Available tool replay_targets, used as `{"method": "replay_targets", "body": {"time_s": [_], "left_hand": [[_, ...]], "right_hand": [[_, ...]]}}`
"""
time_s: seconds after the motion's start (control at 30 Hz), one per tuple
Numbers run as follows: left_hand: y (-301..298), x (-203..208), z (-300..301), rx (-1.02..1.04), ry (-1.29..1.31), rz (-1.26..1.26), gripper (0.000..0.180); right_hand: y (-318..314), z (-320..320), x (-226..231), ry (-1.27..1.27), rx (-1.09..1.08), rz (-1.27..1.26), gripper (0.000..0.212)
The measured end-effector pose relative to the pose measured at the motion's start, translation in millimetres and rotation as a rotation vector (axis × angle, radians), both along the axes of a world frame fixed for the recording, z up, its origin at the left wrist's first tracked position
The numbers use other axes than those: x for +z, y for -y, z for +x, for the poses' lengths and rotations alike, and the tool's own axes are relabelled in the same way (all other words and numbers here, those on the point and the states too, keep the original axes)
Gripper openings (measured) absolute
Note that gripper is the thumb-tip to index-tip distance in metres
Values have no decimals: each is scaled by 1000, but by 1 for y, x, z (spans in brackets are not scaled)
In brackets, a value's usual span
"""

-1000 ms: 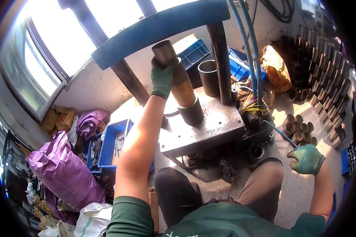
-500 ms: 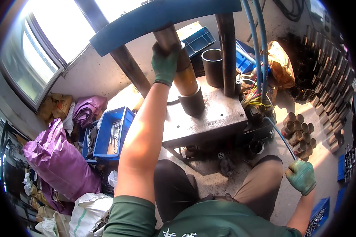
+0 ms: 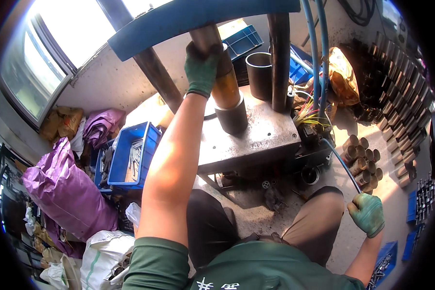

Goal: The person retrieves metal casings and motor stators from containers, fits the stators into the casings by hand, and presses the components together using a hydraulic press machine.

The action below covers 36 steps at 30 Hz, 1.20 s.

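Observation:
My left hand (image 3: 201, 71), in a green glove, is wrapped round a dark metal cylinder (image 3: 224, 64) just below the steel ram (image 3: 205, 37) of a press. Under that cylinder stands a brownish-yellow cylinder (image 3: 225, 92), its lower end at the mouth of a dark metal sleeve (image 3: 232, 120). The sleeve rests upright on the steel press table (image 3: 261, 140). At the lower right my right hand (image 3: 367, 214), also gloved, is closed on the end of a long thin lever (image 3: 344, 166) running up to the press. My left hand hides part of the stack.
A blue crosshead (image 3: 203, 21) spans the press columns (image 3: 278, 63). Behind the table stands a larger dark tube (image 3: 259, 77). To the left are a blue bin (image 3: 130, 154) of metal pins and a purple sack (image 3: 70, 193). Short tubes (image 3: 360, 157) stand on the right floor.
The whole view has shifted slightly. Both hands keep their holds on the dark cylinder and the lever, with no clear movement of either.

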<state>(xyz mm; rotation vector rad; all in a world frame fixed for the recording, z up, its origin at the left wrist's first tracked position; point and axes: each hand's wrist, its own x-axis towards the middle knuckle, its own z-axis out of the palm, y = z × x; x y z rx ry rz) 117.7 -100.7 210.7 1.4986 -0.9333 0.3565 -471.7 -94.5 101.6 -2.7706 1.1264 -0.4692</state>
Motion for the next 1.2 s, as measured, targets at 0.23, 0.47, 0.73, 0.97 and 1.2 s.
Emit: {"method": "replay_targets", "body": {"time_s": [0.23, 0.47, 0.73, 0.97, 1.2], "left_hand": [[2, -8, 4, -16, -6, -31, 80], [2, -14, -1, 4, -24, -10, 78], [0, -19, -4, -10, -44, 5, 86], [0, -28, -3, -40, -50, -25, 84], [2, -39, -3, -52, -24, -46, 81]], "right_hand": [[0, 1, 2, -10, -6, 7, 24], [0, 2, 3, -3, 4, 23, 26], [-1, 2, 2, 27, -9, 46, 22], [-1, 2, 3, 20, -17, 34, 28], [0, 1, 3, 27, -3, 37, 22]]}}
